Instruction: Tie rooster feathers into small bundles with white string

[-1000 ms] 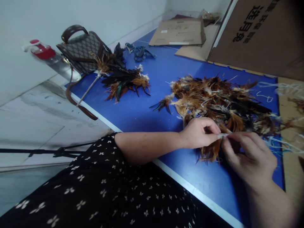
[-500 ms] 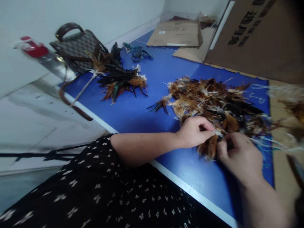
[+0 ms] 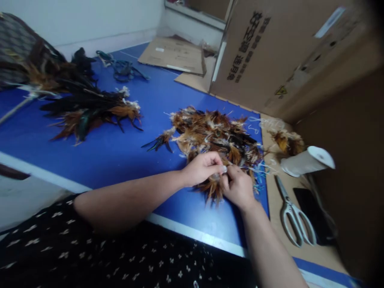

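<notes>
My left hand point(image 3: 200, 169) pinches the pale end of a small brown feather bunch point(image 3: 212, 193) between thumb and fingertips. Close against it, my right hand point(image 3: 240, 187) is closed at the same pale tip, its fingers partly hiding what they grip. The bunch fans out below the hands, over the blue tabletop point(image 3: 168, 200). Just beyond lies a pile of loose feathers point(image 3: 207, 128) in brown, tan and black, with bits of white string among them.
Darker feather bundles point(image 3: 90, 104) lie at the left by a patterned handbag point(image 3: 15, 44). On cardboard at the right are scissors point(image 3: 295, 220), a spool point(image 3: 307, 161), a black flat object point(image 3: 315, 216) and more feathers point(image 3: 286, 142). A large carton point(image 3: 264, 52) stands behind.
The view has swung right, bringing the scissors and spool into sight and losing the bottle. My hands have come closer together at the bunch's pale end.
</notes>
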A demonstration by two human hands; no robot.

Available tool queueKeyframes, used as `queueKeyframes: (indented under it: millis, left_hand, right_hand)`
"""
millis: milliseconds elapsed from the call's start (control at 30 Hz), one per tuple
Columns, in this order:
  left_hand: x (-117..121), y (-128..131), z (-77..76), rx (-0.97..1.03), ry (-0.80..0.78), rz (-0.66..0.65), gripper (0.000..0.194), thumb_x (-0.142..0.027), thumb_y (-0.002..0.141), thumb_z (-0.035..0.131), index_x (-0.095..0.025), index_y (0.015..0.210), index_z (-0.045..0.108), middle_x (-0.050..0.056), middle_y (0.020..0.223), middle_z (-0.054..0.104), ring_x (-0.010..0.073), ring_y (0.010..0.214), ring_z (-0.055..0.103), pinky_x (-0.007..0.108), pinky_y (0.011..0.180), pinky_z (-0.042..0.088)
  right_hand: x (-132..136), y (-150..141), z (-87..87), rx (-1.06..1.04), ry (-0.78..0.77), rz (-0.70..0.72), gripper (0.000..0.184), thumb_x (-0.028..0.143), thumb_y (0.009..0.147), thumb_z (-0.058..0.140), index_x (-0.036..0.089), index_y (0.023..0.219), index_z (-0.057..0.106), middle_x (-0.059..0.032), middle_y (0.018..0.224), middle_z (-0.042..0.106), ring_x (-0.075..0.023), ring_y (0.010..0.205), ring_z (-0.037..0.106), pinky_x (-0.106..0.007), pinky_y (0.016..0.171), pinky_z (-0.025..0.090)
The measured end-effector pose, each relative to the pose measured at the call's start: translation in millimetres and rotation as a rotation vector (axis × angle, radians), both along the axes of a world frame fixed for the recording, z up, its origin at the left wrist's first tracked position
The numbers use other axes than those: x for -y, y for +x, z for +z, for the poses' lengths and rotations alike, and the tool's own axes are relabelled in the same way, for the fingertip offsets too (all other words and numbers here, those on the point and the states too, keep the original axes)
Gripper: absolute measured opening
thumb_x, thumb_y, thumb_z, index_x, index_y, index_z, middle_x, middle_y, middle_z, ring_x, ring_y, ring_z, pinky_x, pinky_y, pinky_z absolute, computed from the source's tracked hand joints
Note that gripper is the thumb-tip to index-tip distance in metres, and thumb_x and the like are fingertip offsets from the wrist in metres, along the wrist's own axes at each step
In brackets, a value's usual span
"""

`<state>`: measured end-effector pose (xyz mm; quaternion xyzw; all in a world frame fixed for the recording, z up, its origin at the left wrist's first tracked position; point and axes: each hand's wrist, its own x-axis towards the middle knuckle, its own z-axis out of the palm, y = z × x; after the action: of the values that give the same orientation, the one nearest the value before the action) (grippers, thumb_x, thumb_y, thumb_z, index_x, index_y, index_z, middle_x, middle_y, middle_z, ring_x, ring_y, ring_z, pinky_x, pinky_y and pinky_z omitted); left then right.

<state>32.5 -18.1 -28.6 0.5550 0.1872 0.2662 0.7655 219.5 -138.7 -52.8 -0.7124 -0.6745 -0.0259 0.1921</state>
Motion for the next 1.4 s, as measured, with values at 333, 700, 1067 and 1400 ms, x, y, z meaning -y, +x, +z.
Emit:
queueKeyframes:
  millis: [333, 700, 1067, 1400]
  left_hand:
    - [0, -2, -0.4, -0.169, 0.107, 0.064, 0.036, -0.049, 0.087, 0.089, -0.021, 0.084, 0.067, -0.002, 0.076, 0.066, 0.0137, 0.073, 0.054, 0.027, 0.072, 0.045]
    - [1, -2, -5.7, -0.208, 0.078, 0.087, 0.038, -0.053, 0.082, 0.088, -0.021, 0.079, 0.066, -0.001, 0.072, 0.067, 0.0145, 0.07, 0.053, 0.028, 0.071, 0.042]
    - [-15, 1, -3.8, -0.25, 0.087, 0.17, 0.021, -0.019, 0.087, 0.091, -0.019, 0.091, 0.071, -0.003, 0.072, 0.073, 0.0134, 0.069, 0.068, 0.025, 0.073, 0.051]
    - [-18, 7, -17.1, -0.273, 0.109, 0.115, 0.008, -0.012, 0.087, 0.095, -0.014, 0.089, 0.087, 0.004, 0.085, 0.085, 0.0127, 0.074, 0.072, 0.024, 0.075, 0.057]
  right_hand:
    - [-1, 0, -16.2, 0.082, -0.106, -0.086, 0.029, 0.048, 0.116, 0.077, 0.02, 0.111, 0.074, -0.0029, 0.11, 0.074, -0.0172, 0.089, 0.065, -0.033, 0.082, 0.059]
    - [0, 4, -26.8, 0.057, -0.098, -0.071, 0.033, 0.052, 0.118, 0.08, 0.019, 0.119, 0.077, -0.0031, 0.111, 0.077, -0.0172, 0.091, 0.073, -0.035, 0.084, 0.067]
    - [2, 15, 4.9, -0.347, 0.142, 0.168, 0.036, 0.045, 0.123, 0.062, 0.023, 0.098, 0.078, -0.0047, 0.087, 0.074, -0.0189, 0.081, 0.069, -0.034, 0.077, 0.061]
    - [1, 17, 23.8, -0.518, 0.195, 0.198, 0.032, 0.048, 0.117, 0.075, 0.026, 0.094, 0.08, -0.0045, 0.086, 0.078, -0.0204, 0.074, 0.072, -0.033, 0.07, 0.059]
